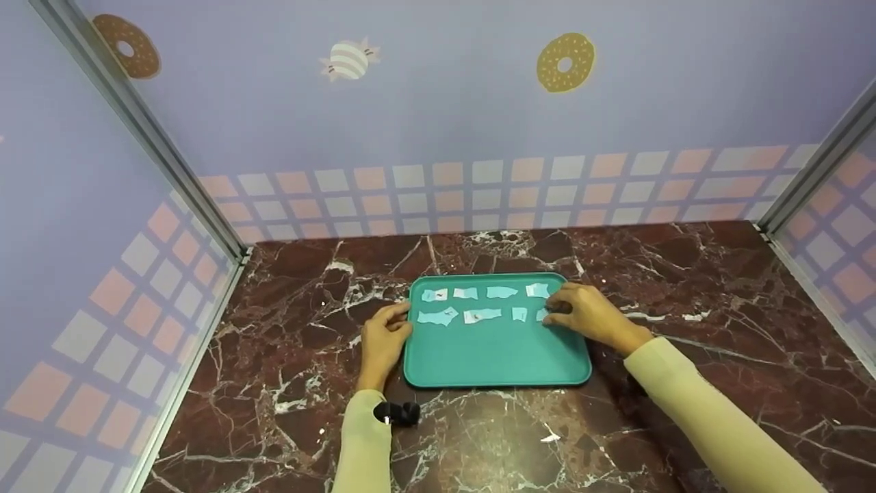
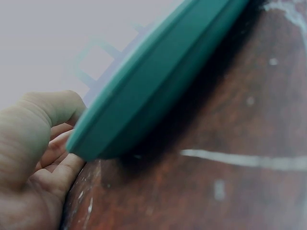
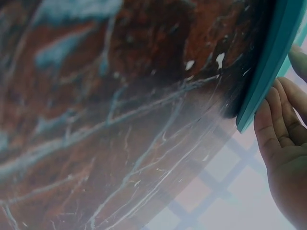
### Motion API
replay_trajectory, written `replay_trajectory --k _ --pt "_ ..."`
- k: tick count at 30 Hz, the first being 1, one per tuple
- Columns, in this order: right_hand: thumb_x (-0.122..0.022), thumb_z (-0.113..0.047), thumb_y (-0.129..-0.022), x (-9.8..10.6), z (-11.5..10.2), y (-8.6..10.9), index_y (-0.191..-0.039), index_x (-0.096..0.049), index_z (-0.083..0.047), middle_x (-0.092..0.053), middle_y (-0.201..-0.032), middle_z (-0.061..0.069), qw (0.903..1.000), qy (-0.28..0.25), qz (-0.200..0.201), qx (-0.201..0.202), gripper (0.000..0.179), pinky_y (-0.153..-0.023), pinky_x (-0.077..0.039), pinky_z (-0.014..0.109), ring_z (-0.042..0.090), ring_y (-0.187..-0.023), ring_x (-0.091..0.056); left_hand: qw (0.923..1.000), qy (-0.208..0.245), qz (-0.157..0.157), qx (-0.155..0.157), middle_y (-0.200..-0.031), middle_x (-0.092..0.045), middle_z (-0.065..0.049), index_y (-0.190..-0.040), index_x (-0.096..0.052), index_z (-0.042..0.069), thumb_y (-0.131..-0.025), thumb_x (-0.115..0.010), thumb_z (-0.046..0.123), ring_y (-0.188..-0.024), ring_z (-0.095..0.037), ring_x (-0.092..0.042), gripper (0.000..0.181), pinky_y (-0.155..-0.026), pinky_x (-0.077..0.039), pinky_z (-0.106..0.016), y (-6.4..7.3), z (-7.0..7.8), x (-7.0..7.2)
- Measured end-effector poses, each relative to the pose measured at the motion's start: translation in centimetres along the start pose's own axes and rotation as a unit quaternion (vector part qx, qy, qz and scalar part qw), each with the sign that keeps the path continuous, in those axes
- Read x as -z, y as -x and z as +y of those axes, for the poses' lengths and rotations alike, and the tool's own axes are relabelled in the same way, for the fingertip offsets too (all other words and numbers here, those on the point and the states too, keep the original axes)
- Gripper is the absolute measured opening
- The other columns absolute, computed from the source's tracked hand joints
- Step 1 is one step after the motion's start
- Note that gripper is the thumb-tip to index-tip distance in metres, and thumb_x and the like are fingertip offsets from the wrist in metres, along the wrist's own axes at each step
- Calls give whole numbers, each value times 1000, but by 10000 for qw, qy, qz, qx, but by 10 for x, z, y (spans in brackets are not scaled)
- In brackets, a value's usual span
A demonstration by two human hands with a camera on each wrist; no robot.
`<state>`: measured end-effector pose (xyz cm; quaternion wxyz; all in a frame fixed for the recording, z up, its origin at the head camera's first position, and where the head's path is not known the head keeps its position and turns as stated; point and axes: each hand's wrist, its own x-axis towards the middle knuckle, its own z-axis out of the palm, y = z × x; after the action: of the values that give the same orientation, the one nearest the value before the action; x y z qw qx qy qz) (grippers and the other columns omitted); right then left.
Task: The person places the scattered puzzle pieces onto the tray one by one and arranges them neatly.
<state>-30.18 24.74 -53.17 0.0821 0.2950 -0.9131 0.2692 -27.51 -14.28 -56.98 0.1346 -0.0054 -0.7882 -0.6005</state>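
A teal tray (image 1: 496,359) lies on the marbled tabletop, with torn pieces of light-blue and white paper spread over its upper half in two rows. At the tray's left rim my left hand (image 1: 383,339) grips the edge; the left wrist view shows its thumb above and fingers beside the rim. My right hand (image 1: 590,313) reaches over the right rim, its thumb and fingertips at a small paper piece (image 1: 541,315) in the lower row, partly covered by the fingers. Just above is another paper piece (image 1: 537,290). In the right wrist view the fingertips are hidden behind the tray's side.
A red-brown marbled tabletop (image 1: 294,356) surrounds the tray. Lilac panels (image 1: 452,123) with checks and sweets stand behind and at both sides, meeting at metal corner posts. A black wrist strap (image 1: 398,413) sits on the left sleeve.
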Motion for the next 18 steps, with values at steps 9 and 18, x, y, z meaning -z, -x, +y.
replay_trajectory --k 9,18 --pt "-91 -12 -84 4 0 4 -102 -79 3 -71 -94 10 10000 -28 -50 -41 27 -73 -61 40 25 -83 -69 10000 5 -16 -14 -121 -73 -18 -123 -77 -5 -89 -70 -8 -102 -32 -74 35 -87 -62 -33 1 0 -2" --pt "-87 -11 -88 13 -3 8 -106 -79 4 -72 -97 11 10000 -4 -29 -71 25 -77 -61 45 27 -87 -69 9999 107 83 -8 -119 -74 -18 -123 -77 -5 -90 -70 -7 -103 -32 -74 34 -87 -61 -29 1 2 -2"
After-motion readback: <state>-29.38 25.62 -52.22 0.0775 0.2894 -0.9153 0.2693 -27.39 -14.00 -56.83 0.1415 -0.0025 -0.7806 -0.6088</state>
